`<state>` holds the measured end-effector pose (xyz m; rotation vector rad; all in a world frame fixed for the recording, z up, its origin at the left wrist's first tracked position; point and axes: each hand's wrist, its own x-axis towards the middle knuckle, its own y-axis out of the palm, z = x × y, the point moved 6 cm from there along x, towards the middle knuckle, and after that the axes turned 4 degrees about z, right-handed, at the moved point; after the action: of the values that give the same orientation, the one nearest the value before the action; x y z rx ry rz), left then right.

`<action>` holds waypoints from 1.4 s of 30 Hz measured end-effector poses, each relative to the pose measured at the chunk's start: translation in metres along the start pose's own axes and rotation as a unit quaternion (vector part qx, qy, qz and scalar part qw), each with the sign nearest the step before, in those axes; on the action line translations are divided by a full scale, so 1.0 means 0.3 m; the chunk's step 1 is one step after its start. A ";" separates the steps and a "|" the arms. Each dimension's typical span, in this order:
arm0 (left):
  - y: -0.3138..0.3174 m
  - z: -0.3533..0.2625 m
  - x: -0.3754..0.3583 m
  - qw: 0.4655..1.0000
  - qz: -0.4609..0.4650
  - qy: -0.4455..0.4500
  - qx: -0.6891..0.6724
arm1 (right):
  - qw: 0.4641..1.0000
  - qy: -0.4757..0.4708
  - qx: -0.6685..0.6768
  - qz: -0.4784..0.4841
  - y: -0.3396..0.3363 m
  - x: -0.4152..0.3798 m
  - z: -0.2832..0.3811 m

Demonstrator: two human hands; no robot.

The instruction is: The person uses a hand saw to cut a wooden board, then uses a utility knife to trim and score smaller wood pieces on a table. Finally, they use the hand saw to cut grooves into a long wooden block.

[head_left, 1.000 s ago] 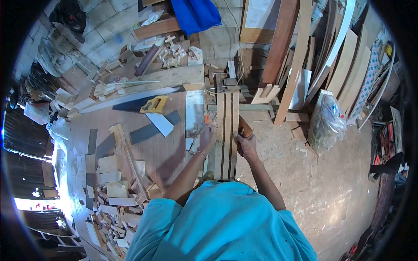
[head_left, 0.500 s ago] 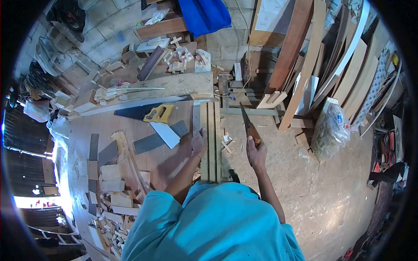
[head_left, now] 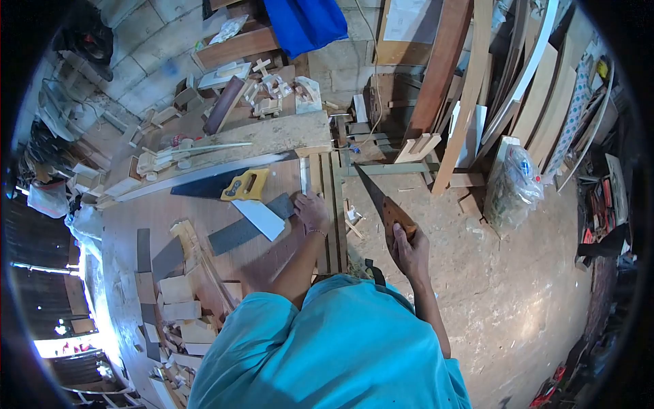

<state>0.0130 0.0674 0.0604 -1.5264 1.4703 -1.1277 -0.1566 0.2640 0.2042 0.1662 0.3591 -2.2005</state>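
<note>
My right hand (head_left: 411,255) is wrapped round the wooden handle (head_left: 397,217) of a handsaw. The saw's dark blade (head_left: 370,187) points up and to the left, apart from the wood, to the right of the bench edge. At the bench edge, my left hand (head_left: 313,212) is closed over a narrow light strip (head_left: 304,176); the fingertips are partly hidden. Right beside that hand lie long grooved wooden lengths (head_left: 334,215), side by side. A second handsaw with a yellow handle (head_left: 246,185) lies on the bench to the left, near a white-faced piece (head_left: 259,219).
Offcuts (head_left: 180,310) are piled at the bench's lower left. A thick plank (head_left: 272,139) and small wooden parts (head_left: 271,93) lie at the back. Tall boards (head_left: 441,75) lean at the right, with a filled plastic bag (head_left: 512,184) on the floor (head_left: 504,293).
The view has shifted slightly. My right hand and the saw have come lower and a little to the right, with the handle more in view. My left hand has moved slightly forward along the strip.
</note>
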 end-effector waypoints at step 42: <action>0.012 -0.038 0.041 0.986 0.027 0.166 -0.012 | 0.992 -0.072 -0.107 0.004 0.096 -0.386 0.217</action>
<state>0.0007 0.0556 0.0624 -1.3511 1.7395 -1.3865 -0.0628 0.3143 0.2886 -0.1071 0.5076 -2.1350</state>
